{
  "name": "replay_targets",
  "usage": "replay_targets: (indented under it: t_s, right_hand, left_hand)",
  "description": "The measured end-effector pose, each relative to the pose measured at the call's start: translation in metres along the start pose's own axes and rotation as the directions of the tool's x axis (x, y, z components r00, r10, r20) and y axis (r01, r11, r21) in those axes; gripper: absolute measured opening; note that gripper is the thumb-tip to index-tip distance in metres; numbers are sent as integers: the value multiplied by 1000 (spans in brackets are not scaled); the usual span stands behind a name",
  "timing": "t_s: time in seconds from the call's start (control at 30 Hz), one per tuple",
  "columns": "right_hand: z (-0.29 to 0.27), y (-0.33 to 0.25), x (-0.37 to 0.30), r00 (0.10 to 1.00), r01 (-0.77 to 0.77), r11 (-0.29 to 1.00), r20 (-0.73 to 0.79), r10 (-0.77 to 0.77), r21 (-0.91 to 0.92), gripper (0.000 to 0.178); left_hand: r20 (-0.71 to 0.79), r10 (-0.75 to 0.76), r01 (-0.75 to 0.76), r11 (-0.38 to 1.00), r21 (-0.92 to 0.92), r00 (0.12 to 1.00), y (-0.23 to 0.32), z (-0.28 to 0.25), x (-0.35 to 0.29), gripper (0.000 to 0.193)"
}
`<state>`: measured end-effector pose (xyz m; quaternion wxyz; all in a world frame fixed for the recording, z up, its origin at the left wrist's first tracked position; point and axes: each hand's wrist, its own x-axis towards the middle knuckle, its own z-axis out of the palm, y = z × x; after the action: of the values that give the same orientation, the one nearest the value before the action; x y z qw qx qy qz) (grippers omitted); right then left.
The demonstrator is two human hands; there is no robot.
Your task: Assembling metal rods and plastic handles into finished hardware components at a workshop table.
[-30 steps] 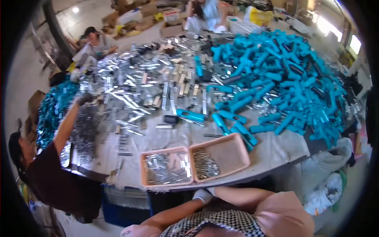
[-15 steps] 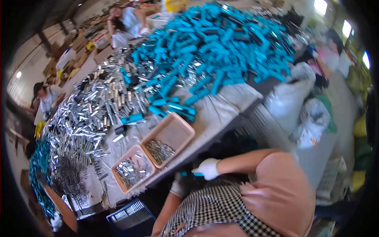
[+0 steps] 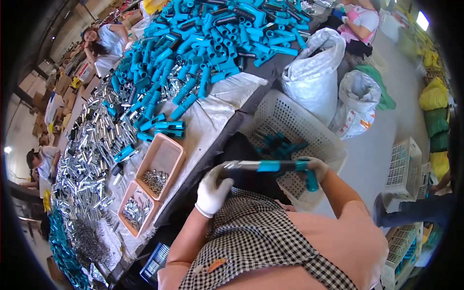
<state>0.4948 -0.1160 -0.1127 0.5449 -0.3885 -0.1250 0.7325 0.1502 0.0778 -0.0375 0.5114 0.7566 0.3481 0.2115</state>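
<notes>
Now that they are farther apart than half a second ago, the white-gloved left hand [image 3: 212, 190] curls around the silver end of a long teal, black and silver tubular piece [image 3: 268, 166] and the white-gloved right hand [image 3: 317, 168] grips its teal end, before a white perforated plastic crate [image 3: 302, 120]. Teal-and-black parts [image 3: 280, 146] lie inside the crate; left of it, two peach plastic trays [image 3: 162, 153] hold small silver metal pieces [image 3: 156, 181].

Peach short-sleeved top [image 3: 338, 232] here, black-and-white gingham apron [image 3: 256, 232] right across it, small orange patch [image 3: 216, 265] showing, white gloves [image 3: 209, 199] on both hands [image 3: 317, 167]!
</notes>
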Motion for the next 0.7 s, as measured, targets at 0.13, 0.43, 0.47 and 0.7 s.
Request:
replay_targets:
  t_s: [0.13, 0.43, 0.47, 0.7]
  right_hand:
    - [-104, 50, 19, 943, 116, 969, -331, -39, 216, 43]
    - [-174, 49, 233, 696, -14, 985, -709, -113, -171, 21]
    - [-202, 41, 238, 698, -1, 1000, -716, -8, -12, 20]
    - [-268, 29, 312, 684, 125, 975, -727, 50, 185, 31]
  left_hand:
    - [-215, 662, -300, 573, 763, 718, 26, -44, 19, 40]
    - [-525, 338, 346, 465, 815, 781, -47, -117, -32, 41]
    - [-518, 371, 304, 500, 811, 771, -44, -111, -22, 37]
    - [-538, 281, 331, 543, 772, 795, -25, -116, -10, 33]
